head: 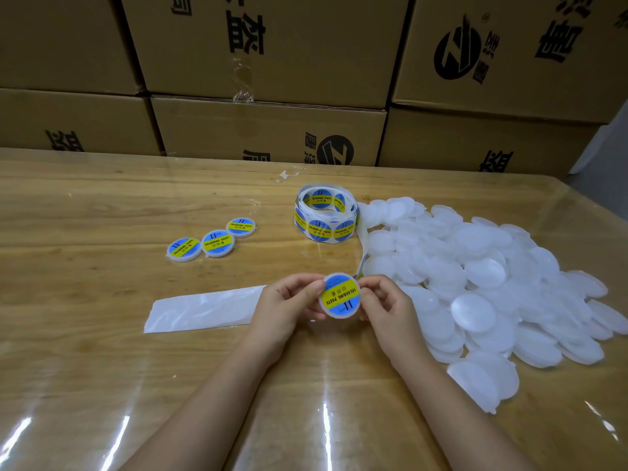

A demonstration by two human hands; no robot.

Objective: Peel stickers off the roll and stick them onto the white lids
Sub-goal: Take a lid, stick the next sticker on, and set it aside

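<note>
White plastic lid, sticker already on, held above worktop. Left grip and right grip pinch opposite rim edges. I judge lid light, thin, slightly flexible, slick. I advise rim hold, fingers off label face. Sticker roll stands behind.

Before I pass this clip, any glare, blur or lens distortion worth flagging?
Head view: glare streaks on the glossy wooden table near the bottom edge; wide-angle bending tilts the stacked brown cardboard boxes; the held round white lid with blue-and-yellow sticker is sharp and legible.
</note>
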